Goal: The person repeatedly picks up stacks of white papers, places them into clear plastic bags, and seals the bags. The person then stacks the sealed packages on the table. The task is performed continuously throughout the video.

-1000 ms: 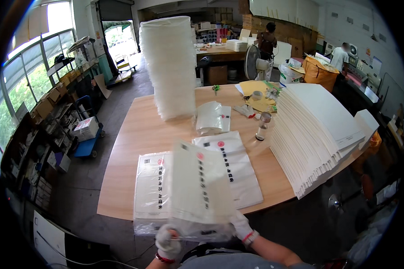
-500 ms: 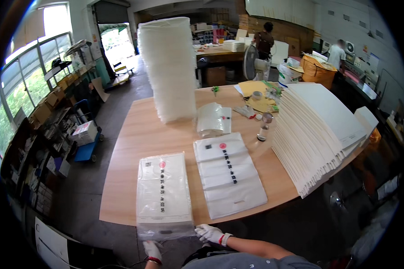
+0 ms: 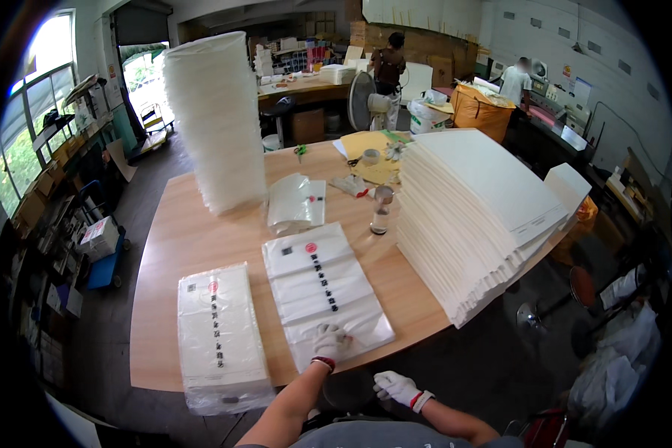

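A stack of flat white plastic bags [image 3: 306, 261] with dark printing lies at the table's near middle. My left hand [image 3: 330, 342], in a white glove, is on the top bag near its handle cutout, fingers bent down against the plastic. My right hand [image 3: 397, 387], gloved too, hangs just off the near table edge with its fingers curled and nothing visible in them. To the left lies a filled clear bag [image 3: 220, 328] holding printed white sheets; its lower end overhangs the edge.
A tall stack of white translucent sheets [image 3: 216, 127] stands at the back left, beside smaller clear bags [image 3: 297, 203]. A drinking bottle [image 3: 381, 210] stands near a large leaning pile of white boards [image 3: 455, 224]. Two people work farther back, near a fan [image 3: 361, 101].
My left hand has left the lower end of the filled bag and moved right onto the stack of white bags. My right hand has let go of that filled bag. The view has turned right.
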Demonstrator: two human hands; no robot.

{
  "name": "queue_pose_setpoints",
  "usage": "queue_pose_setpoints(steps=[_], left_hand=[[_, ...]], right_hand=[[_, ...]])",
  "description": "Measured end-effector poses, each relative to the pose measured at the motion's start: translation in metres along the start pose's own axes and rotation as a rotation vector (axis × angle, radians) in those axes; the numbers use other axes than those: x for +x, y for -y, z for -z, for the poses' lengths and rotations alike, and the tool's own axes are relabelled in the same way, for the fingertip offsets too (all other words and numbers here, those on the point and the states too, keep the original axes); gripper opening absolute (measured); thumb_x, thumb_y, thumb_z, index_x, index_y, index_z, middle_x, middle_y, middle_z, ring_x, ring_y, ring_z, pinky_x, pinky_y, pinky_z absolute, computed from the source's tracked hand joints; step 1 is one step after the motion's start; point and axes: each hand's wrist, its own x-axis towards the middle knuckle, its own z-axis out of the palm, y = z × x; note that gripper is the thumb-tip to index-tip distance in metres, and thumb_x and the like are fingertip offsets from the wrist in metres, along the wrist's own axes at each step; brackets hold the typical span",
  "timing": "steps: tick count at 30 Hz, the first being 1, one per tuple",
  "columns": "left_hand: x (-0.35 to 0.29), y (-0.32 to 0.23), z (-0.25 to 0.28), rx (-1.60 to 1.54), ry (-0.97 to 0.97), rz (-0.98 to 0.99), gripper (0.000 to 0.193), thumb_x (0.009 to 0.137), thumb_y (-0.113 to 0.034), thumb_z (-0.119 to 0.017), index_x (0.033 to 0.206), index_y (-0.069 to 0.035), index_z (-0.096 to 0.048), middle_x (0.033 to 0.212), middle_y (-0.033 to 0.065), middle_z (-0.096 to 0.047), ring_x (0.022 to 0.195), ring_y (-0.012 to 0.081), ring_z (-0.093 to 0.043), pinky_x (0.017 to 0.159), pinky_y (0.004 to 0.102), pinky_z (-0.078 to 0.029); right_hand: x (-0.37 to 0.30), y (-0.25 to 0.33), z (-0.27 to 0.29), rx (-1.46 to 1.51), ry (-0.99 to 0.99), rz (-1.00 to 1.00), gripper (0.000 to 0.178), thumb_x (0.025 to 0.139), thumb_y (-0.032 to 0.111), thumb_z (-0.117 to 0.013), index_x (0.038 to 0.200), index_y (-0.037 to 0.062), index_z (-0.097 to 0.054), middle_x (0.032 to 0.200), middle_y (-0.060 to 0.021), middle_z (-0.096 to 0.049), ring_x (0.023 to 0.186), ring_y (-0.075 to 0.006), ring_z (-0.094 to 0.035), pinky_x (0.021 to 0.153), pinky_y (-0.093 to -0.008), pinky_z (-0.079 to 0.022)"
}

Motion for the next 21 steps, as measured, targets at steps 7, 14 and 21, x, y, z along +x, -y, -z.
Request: queue_pose_setpoints(steps=[7,14,21], left_hand=[[0.019,0.004,0.047,-0.562,0.285,0.343,0.028,0.084,-0.029,-0.050,0.094,-0.004,-0.062,0.090,0.0136,-0.063,0.081,0.0305,-0.058,0.074,0.0343,-0.044],[0.031,-0.001,0.068,-0.274,0.273,0.204,0.023,0.085,-0.023,-0.049,0.085,-0.005,-0.063,0.073,0.0078,-0.064,0.073,0.0180,-0.059,0.070,0.0302,-0.044],[0.075,0.070,0.059,-1.343,-0.030,0.530,0.022,0.086,-0.018,-0.048,0.098,-0.002,-0.056,0.081,0.0059,-0.061,0.067,0.0103,-0.053,0.059,0.0225,-0.042]], right_hand=[[0.032,0.011,0.017,-0.001,0.211,-0.013,0.037,0.091,0.036,-0.047,0.114,0.0075,-0.047,0.086,-0.0037,-0.057,0.068,-0.0114,-0.056,0.063,-0.0257,-0.048],[0.129,0.062,-0.035,0.346,0.065,0.471,0.026,0.086,0.027,-0.056,0.094,0.0028,-0.059,0.083,-0.0041,-0.060,0.069,-0.0106,-0.057,0.062,-0.0262,-0.049],[0.114,0.064,0.003,-0.928,-0.723,0.665,0.029,0.068,0.023,-0.068,0.088,0.0048,-0.058,0.085,-0.0116,-0.058,0.077,-0.0287,-0.057,0.069,-0.0421,-0.046]])
